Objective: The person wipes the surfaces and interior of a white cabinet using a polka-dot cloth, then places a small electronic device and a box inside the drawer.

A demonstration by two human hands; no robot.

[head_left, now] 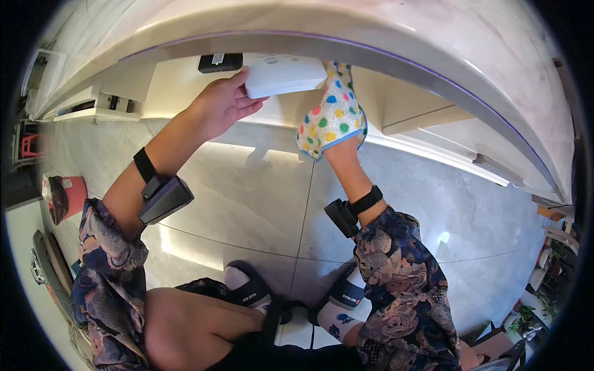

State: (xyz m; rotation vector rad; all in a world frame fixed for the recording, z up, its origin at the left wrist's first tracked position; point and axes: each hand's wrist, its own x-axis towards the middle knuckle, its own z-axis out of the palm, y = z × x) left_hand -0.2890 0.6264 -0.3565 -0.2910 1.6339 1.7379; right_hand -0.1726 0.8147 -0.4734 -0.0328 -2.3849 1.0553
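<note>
A white flat box with rounded corners [284,77] stands on the pale shelf below the counter edge. My left hand [226,102] grips its left end, the thumb at the upper side and the fingers around the lower side. To the right of the box, my right hand is wrapped in a fluffy white cloth with coloured dots and blue edging [334,117]. The cloth covers the fingers, and its far end reaches in under the counter beside the box. A small black box with a printed label [221,62] lies on the shelf, left of the white box.
A pale countertop [433,37] overhangs the shelf. Drawers with a handle [492,169] run along the right, and an open drawer [93,112] juts out at the left. A red bin [73,195] stands on the grey tiled floor [247,185]. Potted plants [547,306] are at the far right.
</note>
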